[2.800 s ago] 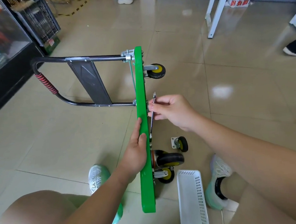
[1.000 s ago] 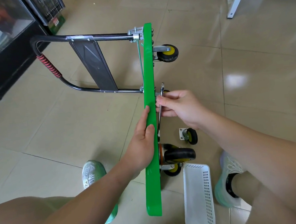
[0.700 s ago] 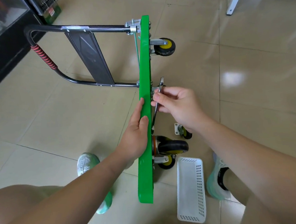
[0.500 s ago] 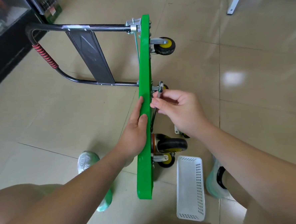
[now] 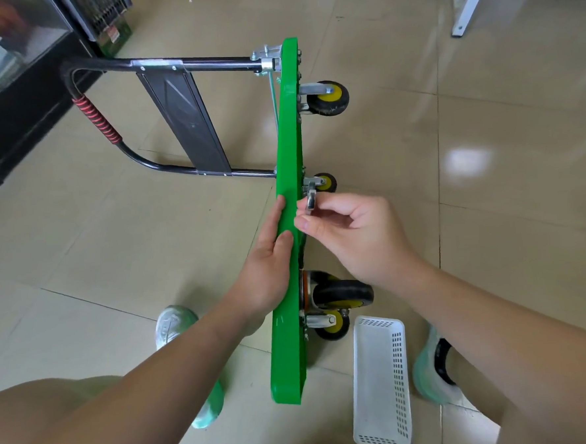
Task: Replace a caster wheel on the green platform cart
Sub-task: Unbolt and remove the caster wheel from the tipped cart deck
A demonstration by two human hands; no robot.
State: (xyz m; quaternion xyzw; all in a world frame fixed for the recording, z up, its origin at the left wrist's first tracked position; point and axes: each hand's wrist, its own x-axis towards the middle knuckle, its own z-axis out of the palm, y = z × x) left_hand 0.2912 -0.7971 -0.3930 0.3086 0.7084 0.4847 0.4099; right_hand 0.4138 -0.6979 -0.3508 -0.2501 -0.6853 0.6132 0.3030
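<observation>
Head view: left hand (image 5: 266, 257) presses flat against the green cart (image 5: 291, 325); right hand (image 5: 357, 238) pinches a wrench (image 5: 310, 200).

The cart (image 5: 285, 146) is bright green. To its left, the handle (image 5: 213, 60) is black with a red spiral-striped grip (image 5: 97, 121). To its right, the wheels (image 5: 328, 97) are black with yellow hubs, the wrench (image 5: 311, 200) is silver, and the basket (image 5: 380, 381) is white with slotted rows. The floor (image 5: 80, 252) is beige tile.

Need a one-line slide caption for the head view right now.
With the left hand resting on the tipped-up green cart, the right hand pinches a wrench near a caster.
</observation>
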